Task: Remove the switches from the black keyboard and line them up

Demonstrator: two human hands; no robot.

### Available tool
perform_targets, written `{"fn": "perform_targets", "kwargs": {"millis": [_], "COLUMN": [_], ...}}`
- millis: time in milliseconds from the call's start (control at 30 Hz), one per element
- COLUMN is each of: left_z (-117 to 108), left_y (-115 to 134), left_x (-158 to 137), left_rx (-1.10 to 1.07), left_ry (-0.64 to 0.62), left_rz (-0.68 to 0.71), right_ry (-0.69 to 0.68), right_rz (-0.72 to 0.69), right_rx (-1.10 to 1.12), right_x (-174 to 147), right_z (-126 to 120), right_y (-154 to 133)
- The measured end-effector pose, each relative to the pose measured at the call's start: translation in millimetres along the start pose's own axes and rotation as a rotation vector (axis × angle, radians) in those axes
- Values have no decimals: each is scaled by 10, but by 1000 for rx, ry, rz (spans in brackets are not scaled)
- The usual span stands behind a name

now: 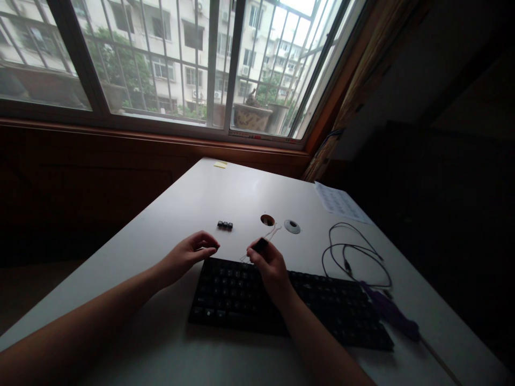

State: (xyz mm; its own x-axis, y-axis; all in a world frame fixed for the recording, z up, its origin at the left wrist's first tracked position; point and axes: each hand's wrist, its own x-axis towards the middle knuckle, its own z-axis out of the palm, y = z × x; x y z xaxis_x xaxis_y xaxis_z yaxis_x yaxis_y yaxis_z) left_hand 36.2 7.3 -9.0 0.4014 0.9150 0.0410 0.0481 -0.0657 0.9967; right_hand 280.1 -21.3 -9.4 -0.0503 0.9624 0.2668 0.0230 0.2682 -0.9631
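Observation:
A black keyboard [229, 292] lies slightly turned on the white table, partly covered by my right hand and forearm. My right hand [273, 265] is closed around a wire keycap puller [260, 245] with a black handle; its thin wires stick out at both ends, above the keyboard's top edge. Just off the keyboard's upper left corner is my left hand [197, 249], thumb and fingers pinched on a small dark piece that looks like a keycap [218, 246], mostly hidden by the fingertips. Beyond it, three black keycaps [225, 225] stand in a row on the table.
Past the puller are a round hole [267, 220] in the table [169, 214] and a grey grommet ring [292, 227]. A black cable [346, 246] coils on the right, near a purple duster-like object [392, 313] with a pale stick. Printed paper [341, 202] lies at the far right edge.

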Motion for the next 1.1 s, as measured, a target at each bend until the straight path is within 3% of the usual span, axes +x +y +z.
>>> {"fn": "perform_targets", "kwargs": {"millis": [1100], "left_z": [-18], "left_y": [-87], "left_x": [-7], "left_rx": [-70], "left_ry": [-41], "left_rz": [51], "right_ry": [-52], "right_rz": [-26], "right_rx": [-48], "right_x": [-7], "right_z": [15], "right_y": [15]}}
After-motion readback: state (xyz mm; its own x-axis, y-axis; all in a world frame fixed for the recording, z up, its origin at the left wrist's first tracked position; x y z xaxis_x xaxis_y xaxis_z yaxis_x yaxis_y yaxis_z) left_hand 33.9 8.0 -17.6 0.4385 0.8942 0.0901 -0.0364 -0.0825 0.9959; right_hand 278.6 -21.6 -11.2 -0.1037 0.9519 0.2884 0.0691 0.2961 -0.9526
